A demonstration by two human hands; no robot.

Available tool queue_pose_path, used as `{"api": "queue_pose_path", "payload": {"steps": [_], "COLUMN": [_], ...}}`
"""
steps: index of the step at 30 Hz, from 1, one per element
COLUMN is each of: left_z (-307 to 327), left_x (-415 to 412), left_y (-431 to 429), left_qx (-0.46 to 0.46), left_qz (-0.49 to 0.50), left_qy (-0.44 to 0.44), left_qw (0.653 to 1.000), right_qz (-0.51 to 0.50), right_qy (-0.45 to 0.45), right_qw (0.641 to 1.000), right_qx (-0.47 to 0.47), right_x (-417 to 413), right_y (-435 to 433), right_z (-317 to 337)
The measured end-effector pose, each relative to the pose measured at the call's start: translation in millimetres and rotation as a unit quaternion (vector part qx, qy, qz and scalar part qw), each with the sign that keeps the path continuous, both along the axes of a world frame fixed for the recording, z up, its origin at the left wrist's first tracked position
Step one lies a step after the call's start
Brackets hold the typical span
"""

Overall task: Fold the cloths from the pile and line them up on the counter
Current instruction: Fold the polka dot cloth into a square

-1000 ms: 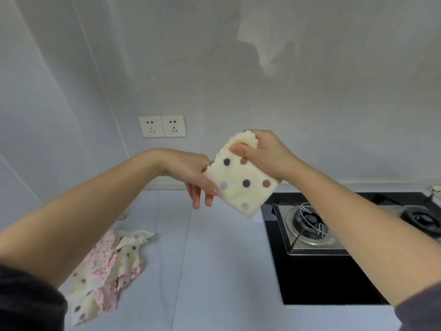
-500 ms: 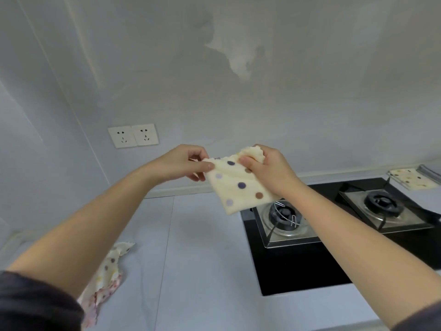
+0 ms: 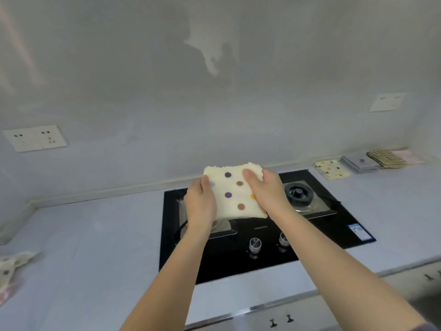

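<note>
- At the far left edge of the counter (image 3: 95, 235) lay the pile (image 3: 12, 266) of unfolded cloths, well apart from your hands.
- Your left grip (image 3: 200, 204) was closed on the left edge of the folded dotted cloth (image 3: 235, 189) — thumb on top, fingers hidden beneath.
- You held that cloth nearly flat, above the left side of the stove (image 3: 262, 259).
- Your right grip (image 3: 267, 189) pinched its right side, thumb lying across the top.
- Far right, along the wall, four folded cloths (image 3: 359, 161) sat on the counter in a row — cream dotted, grey, checked, pink.
</note>
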State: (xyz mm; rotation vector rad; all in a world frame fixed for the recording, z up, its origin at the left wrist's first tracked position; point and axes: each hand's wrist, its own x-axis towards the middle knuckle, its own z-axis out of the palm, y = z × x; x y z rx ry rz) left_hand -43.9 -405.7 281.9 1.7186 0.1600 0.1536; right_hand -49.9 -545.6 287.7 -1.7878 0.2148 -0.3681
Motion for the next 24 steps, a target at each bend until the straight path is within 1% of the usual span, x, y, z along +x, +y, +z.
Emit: {"api": "queue_pose_path", "payload": {"steps": [2,6,10,12,13,15,17,18,19,20,21,23,24], "left_z": [-1.3,-12.2,-14.5,-16.6,-18.0,-22.9,-33.4,-39.8,-46.4,-51.8,-56.3,-60.5,-61.6], "left_x": [-11.5,-12.3,-3.0,5.0,11.2,23.7,36.1,40.8,46.8,52.1,59.3,71.5,80.0], "left_y": [-40.7,-106.9,-181.5,-215.7,-234.8,-264.9,-304.3,-323.3,-349.3,-371.4,-397.2,-434.4,-452.0], "left_qx": [0.062,0.116,0.061,0.046,0.054,0.1,0.154,0.171,0.171,0.169,0.159,0.143,0.139], "left_qz": [0.014,-0.027,-0.046,-0.083,-0.121,-0.228,-0.344,-0.389,-0.422,-0.441,-0.45,-0.445,-0.445], "left_qy": [-0.052,-0.079,-0.087,-0.089,-0.094,-0.115,-0.147,-0.164,-0.171,-0.169,-0.155,-0.096,-0.053], "left_qw": [0.997,0.99,0.993,0.992,0.987,0.962,0.915,0.89,0.874,0.865,0.865,0.879,0.883], "right_qz": [-0.032,-0.085,-0.082,-0.063,-0.05,-0.002,0.042,0.059,0.067,0.069,0.064,0.04,0.024], "right_qy": [-0.014,-0.019,-0.005,0.022,0.035,0.054,0.082,0.099,0.115,0.128,0.14,0.152,0.15], "right_qw": [0.999,0.996,0.996,0.997,0.998,0.998,0.994,0.989,0.984,0.982,0.981,0.981,0.983], "right_qx": [-0.014,-0.034,-0.041,-0.039,-0.032,-0.016,-0.065,-0.096,-0.116,-0.119,-0.118,-0.116,-0.107], "right_x": [-11.6,-32.6,-42.7,-45.6,-46.5,-46.6,-42.4,-39.4,-34.1,-28.7,-22.4,-13.6,-8.0], "right_y": [-34.0,-102.3,-175.9,-212.0,-234.5,-274.5,-319.4,-337.8,-361.3,-380.4,-403.4,-442.4,-464.2], "right_z": [-5.2,-12.6,-21.6,-26.1,-29.4,-35.3,-42.1,-44.3,-46.6,-49.8,-52.7,-56.6,-58.6]}}
